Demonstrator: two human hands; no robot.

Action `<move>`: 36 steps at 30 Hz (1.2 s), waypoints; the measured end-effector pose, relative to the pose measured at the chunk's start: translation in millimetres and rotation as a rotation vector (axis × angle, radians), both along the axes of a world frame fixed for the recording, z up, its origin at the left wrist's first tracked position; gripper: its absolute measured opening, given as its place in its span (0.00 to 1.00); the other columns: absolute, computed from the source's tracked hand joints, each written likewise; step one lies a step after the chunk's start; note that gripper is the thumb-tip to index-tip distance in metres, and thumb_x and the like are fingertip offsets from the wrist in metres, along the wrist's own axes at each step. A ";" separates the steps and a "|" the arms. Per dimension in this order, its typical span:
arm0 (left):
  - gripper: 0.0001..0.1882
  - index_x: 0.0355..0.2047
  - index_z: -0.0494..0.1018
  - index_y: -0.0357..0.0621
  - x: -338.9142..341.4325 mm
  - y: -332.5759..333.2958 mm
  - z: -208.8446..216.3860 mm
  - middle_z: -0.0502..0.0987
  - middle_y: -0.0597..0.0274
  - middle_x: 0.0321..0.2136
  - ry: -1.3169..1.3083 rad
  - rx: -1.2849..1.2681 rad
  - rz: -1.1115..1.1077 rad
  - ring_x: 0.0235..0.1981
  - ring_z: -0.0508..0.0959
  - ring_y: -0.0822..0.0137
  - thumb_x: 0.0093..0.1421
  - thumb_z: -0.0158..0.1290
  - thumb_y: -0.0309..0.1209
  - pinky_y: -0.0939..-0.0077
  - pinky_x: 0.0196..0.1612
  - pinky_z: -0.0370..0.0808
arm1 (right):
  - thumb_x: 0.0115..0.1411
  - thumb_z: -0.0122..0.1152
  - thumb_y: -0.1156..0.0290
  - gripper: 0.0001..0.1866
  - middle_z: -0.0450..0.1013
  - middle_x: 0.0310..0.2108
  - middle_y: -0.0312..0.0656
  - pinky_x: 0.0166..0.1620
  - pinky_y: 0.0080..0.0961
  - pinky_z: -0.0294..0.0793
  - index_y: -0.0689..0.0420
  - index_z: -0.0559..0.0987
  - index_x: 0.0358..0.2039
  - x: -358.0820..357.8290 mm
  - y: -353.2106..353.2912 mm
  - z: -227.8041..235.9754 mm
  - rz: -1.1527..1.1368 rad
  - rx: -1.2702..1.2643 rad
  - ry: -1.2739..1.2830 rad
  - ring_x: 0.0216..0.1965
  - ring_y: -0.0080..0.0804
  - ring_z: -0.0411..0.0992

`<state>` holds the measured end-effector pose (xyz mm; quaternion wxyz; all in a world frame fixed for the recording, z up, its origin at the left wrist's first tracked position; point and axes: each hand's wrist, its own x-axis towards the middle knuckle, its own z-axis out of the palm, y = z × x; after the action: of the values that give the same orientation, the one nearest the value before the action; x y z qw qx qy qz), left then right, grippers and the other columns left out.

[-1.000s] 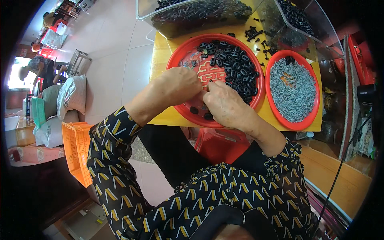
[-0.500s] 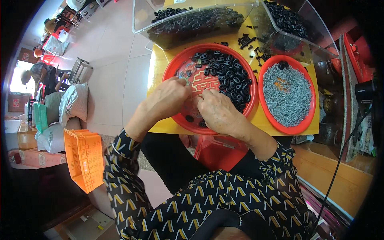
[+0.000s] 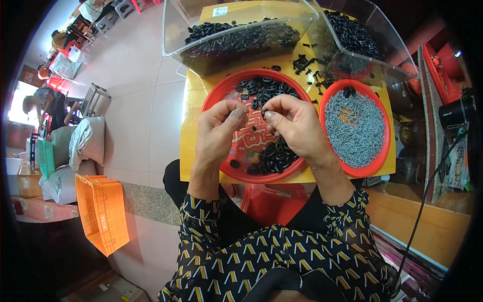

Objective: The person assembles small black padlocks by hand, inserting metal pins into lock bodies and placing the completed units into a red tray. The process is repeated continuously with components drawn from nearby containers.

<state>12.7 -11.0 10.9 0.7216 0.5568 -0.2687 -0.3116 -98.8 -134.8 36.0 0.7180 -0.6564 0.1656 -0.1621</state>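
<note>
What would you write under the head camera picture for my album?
Left hand and right hand pinch small black parts over a red plate, beside a red plate of grey screws.

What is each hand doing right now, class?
Left hand: fingertips pinched; what they hold cannot be told.
Right hand: pinched on a small black plastic ring.

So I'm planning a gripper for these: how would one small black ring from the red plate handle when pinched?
A black ring looks tiny, so probably very light. Being round and smooth, it may slip or roll on the red plate.
</note>
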 end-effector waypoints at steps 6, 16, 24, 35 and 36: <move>0.11 0.27 0.70 0.37 -3.9 -0.4 -9.6 0.69 0.71 0.21 0.062 -0.005 -0.085 0.24 0.66 0.80 0.58 0.46 0.33 0.87 0.29 0.64 | 0.53 0.52 0.79 0.06 0.70 0.26 0.34 0.25 0.10 0.67 0.63 0.72 0.33 1.3 9.6 -0.4 -0.037 0.046 -0.068 0.24 0.15 0.68; 0.10 0.27 0.68 0.37 -8.3 0.2 -14.4 0.68 0.72 0.21 0.054 -0.020 -0.128 0.24 0.64 0.81 0.59 0.45 0.32 0.88 0.28 0.62 | 0.53 0.51 0.80 0.04 0.69 0.24 0.35 0.26 0.14 0.72 0.65 0.71 0.30 2.2 10.2 0.9 -0.026 0.054 -0.019 0.24 0.17 0.69; 0.09 0.27 0.68 0.37 -9.9 0.9 -11.8 0.67 0.71 0.21 -0.035 0.030 -0.104 0.24 0.64 0.81 0.59 0.45 0.31 0.87 0.27 0.62 | 0.52 0.52 0.80 0.04 0.69 0.25 0.33 0.27 0.11 0.69 0.64 0.71 0.30 1.6 12.4 5.6 -0.023 0.070 0.040 0.24 0.15 0.68; 0.04 0.23 0.66 0.36 -12.3 -2.0 -11.3 0.64 0.60 0.17 -0.627 0.098 0.077 0.19 0.66 0.66 0.53 0.47 0.23 0.75 0.23 0.62 | 0.52 0.53 0.79 0.02 0.69 0.23 0.33 0.24 0.11 0.68 0.63 0.72 0.28 3.2 9.6 -12.6 -0.030 -0.192 0.056 0.21 0.14 0.68; 0.03 0.23 0.66 0.36 -12.6 -2.0 -10.4 0.64 0.58 0.16 -0.674 0.099 0.097 0.19 0.66 0.63 0.52 0.47 0.22 0.73 0.23 0.62 | 0.52 0.53 0.79 0.02 0.69 0.23 0.33 0.24 0.11 0.68 0.62 0.72 0.28 3.5 9.6 -12.6 -0.021 -0.168 0.064 0.21 0.14 0.68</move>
<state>0.1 -13.0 0.5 0.5783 0.6750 -0.4496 -0.0882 -95.3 -125.2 23.5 0.6531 -0.7173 0.1810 -0.1617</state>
